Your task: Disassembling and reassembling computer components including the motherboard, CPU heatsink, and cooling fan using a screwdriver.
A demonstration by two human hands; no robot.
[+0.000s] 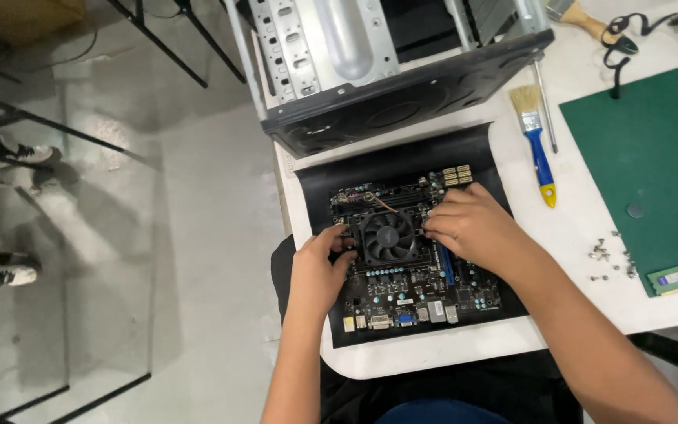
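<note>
Head view: a black motherboard (402,267) lies on a dark mat (402,161) near the table's (590,212) front-left corner. The left hand (317,271) pinches the left side of the cooler fan (387,235), fingers closed on its frame. The right hand (472,224) presses the fan's right side; how far that grip is closed I cannot tell. An uneven pull could tilt the cooler and strain the board. Loose screws (610,255) beside the green mat (653,157) could scatter if the forearm sweeps them.

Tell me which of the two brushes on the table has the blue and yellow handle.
The brush lying beside the green mat, bristles pointing away from the person. The other brush, at the table's far edge, has a plain wooden handle.
</note>
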